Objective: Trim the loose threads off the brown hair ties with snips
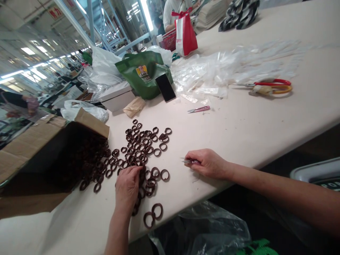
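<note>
Many dark brown rings [136, 147] lie in a loose heap on the pale table, spilling from an open cardboard box [34, 134] tipped on its side. My left hand [127, 184] rests at the near end of the heap, fingers curled down around a dark clump of rings [142, 174]; the fingertips are partly hidden. To the right, my right hand [208, 163] is closed around small thread snips [191, 162], whose blades point left toward the rings. Two rings [153, 216] lie near the front edge of the table.
Pink-handled snips [199, 109], red and yellow-handled scissors [271, 87] and a phone [165, 88] lie farther back. A green pouch [145, 72], clear plastic bags [228, 65] and a red-and-white bag [185, 35] stand behind. A person [172, 14] is at the far side.
</note>
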Demonstrator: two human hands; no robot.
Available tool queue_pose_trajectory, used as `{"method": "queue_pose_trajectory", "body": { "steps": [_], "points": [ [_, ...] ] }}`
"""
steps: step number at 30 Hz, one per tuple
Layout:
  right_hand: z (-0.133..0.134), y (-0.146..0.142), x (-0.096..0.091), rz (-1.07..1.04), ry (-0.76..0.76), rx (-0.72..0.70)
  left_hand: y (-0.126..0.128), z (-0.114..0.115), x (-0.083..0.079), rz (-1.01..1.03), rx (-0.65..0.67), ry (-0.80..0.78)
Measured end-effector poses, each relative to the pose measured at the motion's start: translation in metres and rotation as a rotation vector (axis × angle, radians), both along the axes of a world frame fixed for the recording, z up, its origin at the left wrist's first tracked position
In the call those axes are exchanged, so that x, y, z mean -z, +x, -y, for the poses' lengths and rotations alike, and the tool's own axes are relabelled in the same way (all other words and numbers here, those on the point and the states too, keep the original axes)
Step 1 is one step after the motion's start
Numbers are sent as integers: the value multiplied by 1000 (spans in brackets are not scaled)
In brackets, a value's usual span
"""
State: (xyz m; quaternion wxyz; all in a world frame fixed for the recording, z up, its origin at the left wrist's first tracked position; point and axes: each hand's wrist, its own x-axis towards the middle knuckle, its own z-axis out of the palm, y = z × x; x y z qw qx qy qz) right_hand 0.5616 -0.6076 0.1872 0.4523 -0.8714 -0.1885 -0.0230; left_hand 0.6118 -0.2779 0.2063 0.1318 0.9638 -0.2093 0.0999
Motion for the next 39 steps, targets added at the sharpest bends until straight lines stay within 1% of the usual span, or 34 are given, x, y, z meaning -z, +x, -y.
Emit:
{"method": "queue_pose_trajectory", "body": {
  "steps": [3, 11, 14, 17, 19, 22, 24, 26, 27, 28, 30, 32, 33, 35, 37, 39],
  "points": [
    [0, 0, 1, -1, -2, 0, 7, -1, -2, -42, -18, 12],
    [-1, 0, 1, 8, 10, 18, 12, 5, -10, -133, -86, 30],
    [-1, 0, 0, 9, 17, 21, 13, 7, -14, -112, -121, 35],
    [0, 1, 0, 0, 28, 20, 14, 11, -19, -43, -170, 29],
    [0, 1, -1, -3, 33, 21, 17, 14, -21, -28, -137, 45],
    [0, 1, -1, -6, 46, 21, 21, 15, -22, -83, -29, 82],
    [2, 2, -1, -5, 62, 18, 22, 13, -24, -101, -42, 52],
    [3, 4, 0, 2, 85, 20, 20, 13, -28, -97, -157, -71],
    [2, 5, 0, 4, 108, 25, 17, 15, -31, -111, -231, -181],
    [0, 6, 0, 0, 146, 38, 14, 19, -34, -143, -296, -329],
    [-8, 5, -3, -56, 288, 75, 2, 33, -39, -258, -370, -696],
    [-23, 0, -8, -170, 488, 85, -14, 55, -42, -394, -383, -1049],
    [-32, -4, -12, -234, 588, 72, -23, 66, -43, -448, -385, -1178],
    [-50, -12, -20, -329, 754, 19, -40, 88, -42, -528, -394, -1330],
    [-64, -21, -28, -377, 900, -20, -56, 105, -40, -575, -388, -1412],
    [-72, -27, -32, -404, 1020, -34, -68, 115, -39, -594, -369, -1466]
  ]
}}
